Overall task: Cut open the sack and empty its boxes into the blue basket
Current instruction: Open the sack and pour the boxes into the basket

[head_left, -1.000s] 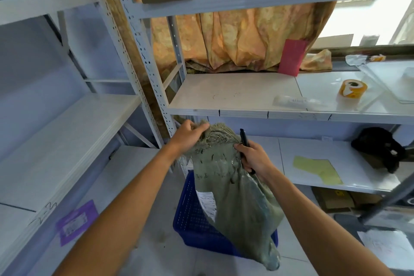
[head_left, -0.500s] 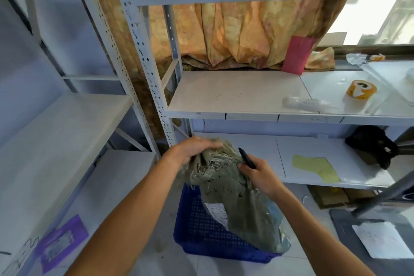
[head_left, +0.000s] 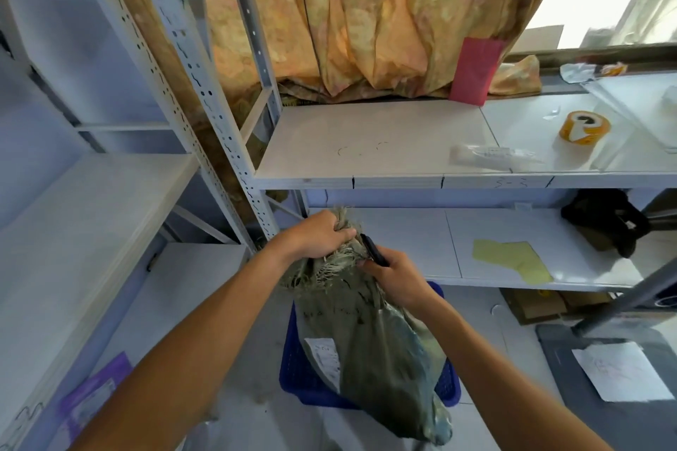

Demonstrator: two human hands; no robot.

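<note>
Green-grey woven sack [head_left: 370, 340]: hangs upright over blue basket [head_left: 295, 366] and hides most of it; can't tell if they touch. Top frayed and bunched.
L hand [head_left: 318, 236]: fingers [head_left: 337, 231] curled tight round sack's bunched neck, holding it up.
R hand [head_left: 401, 278]: just below L hand, against upper sack; fingers wrapped round slim black tool [head_left: 373, 253], tip pointing up twd the neck.
White label [head_left: 326, 359]: on sack's front, lower L.
Basket: on floor, in front of lower shelf [head_left: 403, 242].
Mid shelf [head_left: 366, 143]: yellow tape roll [head_left: 584, 126] at R; red card [head_left: 476, 71] leaning on orange curtain [head_left: 366, 40].
Lower shelf: yellow sheet [head_left: 513, 260]; black item [head_left: 604, 223] at R end.
</note>
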